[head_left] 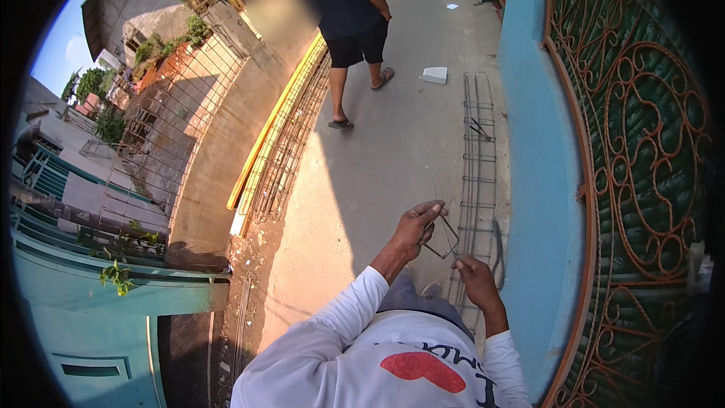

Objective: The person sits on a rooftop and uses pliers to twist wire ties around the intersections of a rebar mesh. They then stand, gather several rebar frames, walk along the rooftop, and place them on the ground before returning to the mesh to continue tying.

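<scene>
My left hand (pixel 420 228) is closed around one side of a bent metal stirrup (pixel 433 250), a small squarish loop of rod held up in front of my body. Close to the loop's lower corner, my right hand (pixel 479 284) is closed, fingertips pinching what looks like a thin wire (pixel 452 240). Beneath and beyond both hands, a long rebar cage (pixel 479 175) lies on the pavement along the blue wall. A dark, slim tool (pixel 480 131) rests across the cage's far part. Beside its near part is a dark curved object (pixel 498 255), its kind unclear.
A blue wall (pixel 538 181) and an ornate metal gate (pixel 642 143) border the right. Ahead, a person (pixel 355 7) in dark clothes stands on the lane. A white block (pixel 435 75) lies near the cage. Rebar bundles (pixel 283 159) and a yellow beam (pixel 276 121) line the left.
</scene>
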Motion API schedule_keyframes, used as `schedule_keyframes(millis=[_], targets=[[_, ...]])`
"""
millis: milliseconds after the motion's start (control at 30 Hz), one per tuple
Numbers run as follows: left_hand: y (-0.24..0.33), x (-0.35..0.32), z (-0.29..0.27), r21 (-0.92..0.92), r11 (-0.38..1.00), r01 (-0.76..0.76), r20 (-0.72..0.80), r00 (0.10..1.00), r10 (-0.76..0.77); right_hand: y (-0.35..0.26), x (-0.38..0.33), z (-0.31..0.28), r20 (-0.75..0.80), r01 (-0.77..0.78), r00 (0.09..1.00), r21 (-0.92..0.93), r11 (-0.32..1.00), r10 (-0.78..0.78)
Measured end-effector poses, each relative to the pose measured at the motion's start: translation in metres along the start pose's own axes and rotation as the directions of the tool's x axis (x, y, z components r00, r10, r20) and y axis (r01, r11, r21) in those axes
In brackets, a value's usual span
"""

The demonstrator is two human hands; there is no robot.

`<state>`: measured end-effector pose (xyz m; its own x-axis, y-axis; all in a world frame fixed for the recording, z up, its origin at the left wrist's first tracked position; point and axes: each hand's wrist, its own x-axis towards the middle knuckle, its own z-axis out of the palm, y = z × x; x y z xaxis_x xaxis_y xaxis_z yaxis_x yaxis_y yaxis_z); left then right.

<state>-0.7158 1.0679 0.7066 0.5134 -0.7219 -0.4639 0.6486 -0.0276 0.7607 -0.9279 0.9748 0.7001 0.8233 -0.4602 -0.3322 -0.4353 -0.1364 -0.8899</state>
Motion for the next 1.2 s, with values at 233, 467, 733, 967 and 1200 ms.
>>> schedule_keyframes(millis=[233,467,733,967,1200], targets=[[0.039,0.013,0.0,0.014,0.99,-0.138,-0.013,0.99,0.139,0.03,-0.044,0.005,-0.039,-0.116,0.993,-0.068,0.991,0.113],[0.055,0.007,0.003,0.16,0.957,-0.243,-0.093,0.961,0.259,0.037,-0.059,0.012,-0.022,-0.124,0.992,-0.068,0.99,0.123],[0.058,-0.016,0.024,0.247,0.929,-0.274,-0.063,0.953,0.298,0.048,-0.048,0.015,-0.086,0.032,0.995,-0.104,0.994,-0.041],[0.054,-0.045,0.055,0.284,0.911,-0.3,0.049,0.953,0.299,-0.082,0.006,-0.03,-0.398,0.271,0.896,0.141,0.952,-0.196],[0.045,-0.059,0.07,0.335,0.884,-0.327,0.101,0.945,0.311,-0.144,0.04,-0.042,-0.519,0.437,0.818,0.279,0.855,-0.248]])
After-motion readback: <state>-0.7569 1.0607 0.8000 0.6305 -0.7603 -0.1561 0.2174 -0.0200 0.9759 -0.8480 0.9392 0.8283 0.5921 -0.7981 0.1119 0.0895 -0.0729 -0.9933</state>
